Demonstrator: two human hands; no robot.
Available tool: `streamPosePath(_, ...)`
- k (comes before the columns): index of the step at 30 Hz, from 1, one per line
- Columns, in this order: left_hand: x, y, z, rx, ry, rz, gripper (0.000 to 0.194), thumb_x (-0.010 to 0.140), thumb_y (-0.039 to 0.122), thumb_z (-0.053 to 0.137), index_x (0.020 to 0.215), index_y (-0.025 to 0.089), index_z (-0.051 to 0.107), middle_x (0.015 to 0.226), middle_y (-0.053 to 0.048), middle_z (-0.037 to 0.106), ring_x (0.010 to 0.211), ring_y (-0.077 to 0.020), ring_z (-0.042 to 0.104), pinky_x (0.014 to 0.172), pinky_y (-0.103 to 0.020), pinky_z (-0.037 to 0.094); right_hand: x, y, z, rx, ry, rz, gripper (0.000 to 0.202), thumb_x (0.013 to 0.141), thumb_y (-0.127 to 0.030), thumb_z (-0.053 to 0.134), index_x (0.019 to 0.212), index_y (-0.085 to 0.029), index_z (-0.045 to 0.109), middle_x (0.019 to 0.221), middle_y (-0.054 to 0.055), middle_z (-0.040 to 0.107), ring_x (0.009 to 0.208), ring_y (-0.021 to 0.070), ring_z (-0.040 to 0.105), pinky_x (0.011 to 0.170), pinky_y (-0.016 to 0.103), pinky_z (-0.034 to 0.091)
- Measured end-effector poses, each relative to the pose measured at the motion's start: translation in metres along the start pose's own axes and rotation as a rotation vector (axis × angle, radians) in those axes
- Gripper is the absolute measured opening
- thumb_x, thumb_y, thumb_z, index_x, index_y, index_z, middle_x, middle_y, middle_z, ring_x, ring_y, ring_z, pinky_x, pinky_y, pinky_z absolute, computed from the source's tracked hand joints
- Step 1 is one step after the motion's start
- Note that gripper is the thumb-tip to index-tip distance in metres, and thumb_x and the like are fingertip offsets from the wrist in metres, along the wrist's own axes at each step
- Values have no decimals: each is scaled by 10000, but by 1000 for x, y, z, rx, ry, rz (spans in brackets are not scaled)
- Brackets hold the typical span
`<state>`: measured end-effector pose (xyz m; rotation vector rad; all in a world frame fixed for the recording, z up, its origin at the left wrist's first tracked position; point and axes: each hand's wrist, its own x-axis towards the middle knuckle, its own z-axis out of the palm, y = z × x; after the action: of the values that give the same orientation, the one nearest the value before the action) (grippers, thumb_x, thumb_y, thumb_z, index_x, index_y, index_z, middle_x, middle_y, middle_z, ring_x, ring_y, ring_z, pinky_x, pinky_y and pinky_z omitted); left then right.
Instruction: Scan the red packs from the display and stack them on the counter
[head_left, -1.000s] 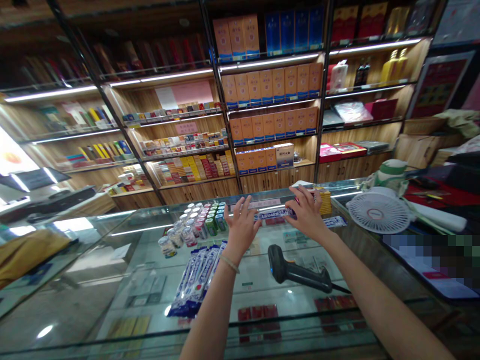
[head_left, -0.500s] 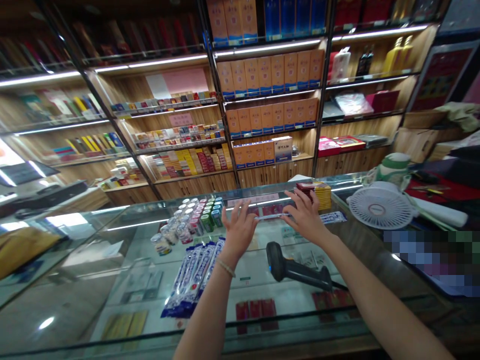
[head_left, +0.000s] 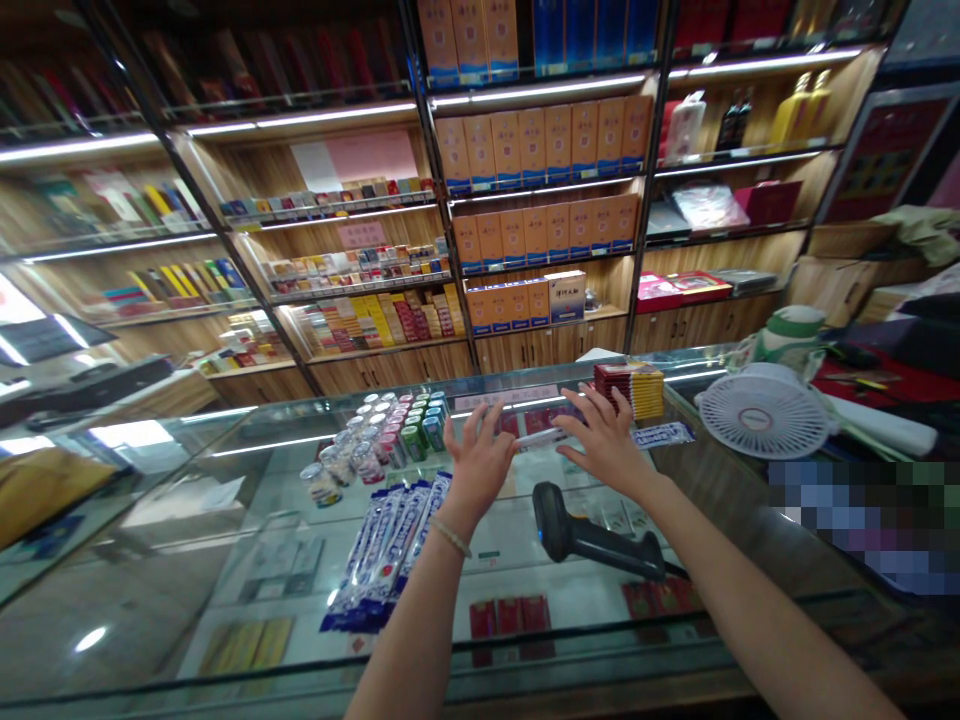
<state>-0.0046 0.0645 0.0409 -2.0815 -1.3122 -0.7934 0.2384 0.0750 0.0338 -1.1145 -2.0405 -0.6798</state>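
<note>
My left hand point(head_left: 480, 462), with a beaded bracelet at the wrist, pinches one end of a thin whitish packet point(head_left: 536, 438), seen nearly edge-on above the glass counter. At the packet's other end is my right hand point(head_left: 604, 437), its thumb and fingers spread apart. Below the hands lies a black barcode scanner point(head_left: 592, 540) with a small blue light. Several blue-and-white stick packets point(head_left: 394, 550) lie side by side near my left forearm. Another such packet point(head_left: 665, 434) rests just beyond my right hand, beside a stack of red and yellow packs point(head_left: 634, 390).
Rows of small lidded jars point(head_left: 390, 435) stand on the glass counter point(head_left: 292, 480) at left. A white fan point(head_left: 757, 415) and a green-and-white jug point(head_left: 791, 335) are at right. Shelves with orange boxes point(head_left: 547, 235) line the back wall.
My right thumb and fingers have come apart from their pinch on the packet. The packet now slants slightly up to the right, with its left end still in my left hand.
</note>
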Motion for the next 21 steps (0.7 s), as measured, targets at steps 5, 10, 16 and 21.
streamPosePath(5, 0, 7, -3, -26, -45, 14, 158, 965, 334, 603, 869, 273, 713, 1518, -23, 584, 1443, -302, 435, 1242, -681, -9, -1, -4, 2, -1, 18, -33, 261, 837, -349, 763, 1080, -299, 680, 1523, 82, 523, 1470, 315, 329, 1229, 582, 116)
streamPosePath(10, 1, 10, -7, -45, -56, 3, 178, 985, 333, 568, 924, 283, 728, 1528, -29, 573, 1450, -310, 430, 1242, -684, -8, -2, -4, 3, -2, 36, -27, 244, 853, -344, 753, 1081, -298, 679, 1523, 88, 517, 1470, 311, 329, 1230, 588, 104)
streamPosePath(16, 0, 11, -11, -45, -21, -20, 417, 898, 526, 684, 1270, 337, 681, 1592, -91, 492, 1478, -356, 392, 1244, -676, 1, -2, -3, 6, 13, 46, 11, 252, 872, -391, 738, 1097, -290, 689, 1532, 101, 508, 1485, 323, 310, 1226, 596, 105)
streamPosePath(21, -1, 14, -10, -25, -1, -20, 388, 851, 487, 757, 1211, 351, 709, 1584, -90, 502, 1468, -356, 410, 1242, -680, -14, -3, -5, 8, 23, 78, 18, 244, 887, -425, 729, 1085, -286, 705, 1512, 107, 530, 1470, 324, 342, 1223, 584, 111)
